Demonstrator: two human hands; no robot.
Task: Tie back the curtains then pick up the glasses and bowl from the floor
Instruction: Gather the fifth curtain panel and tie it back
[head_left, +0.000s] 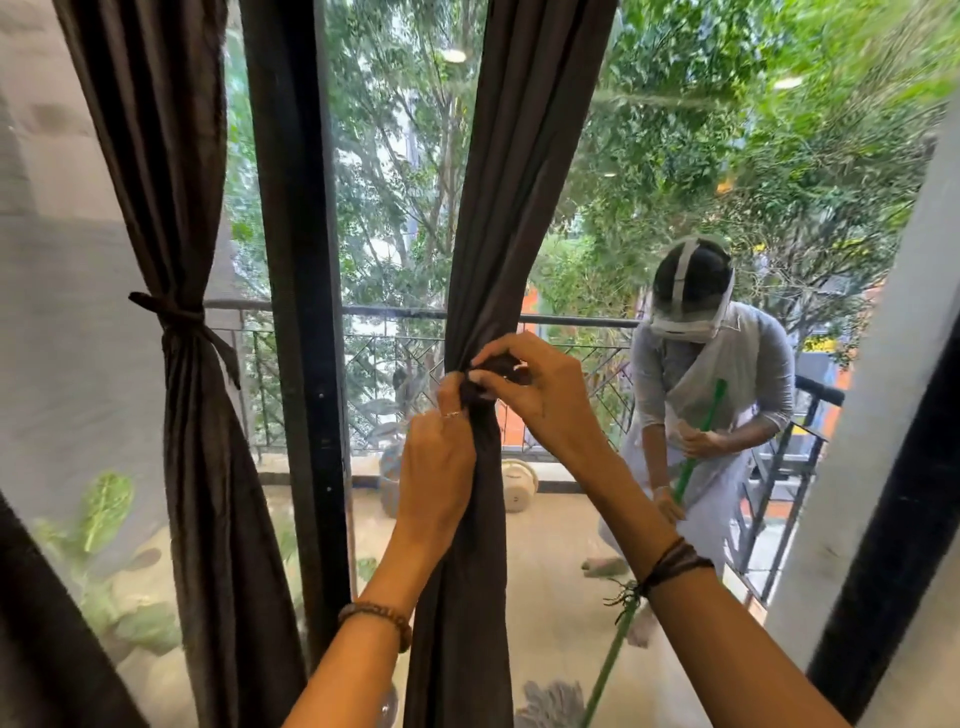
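Both hands work at the middle curtain (483, 291): the left hand (439, 467) has its grip closed around the gathered cloth and the right hand (535, 387) pinches the dark tie (496, 366) at the knot. If either grip slackens before the knot is snug, the tie could slip and the folds spread open again. The left curtain (171, 260) already hangs tied; the glasses and bowl are out of view.

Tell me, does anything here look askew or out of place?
Nothing stands out. The left dark brown fabric curtain hangs neatly tied, and both hands pinch the tie at the middle dark brown curtain.
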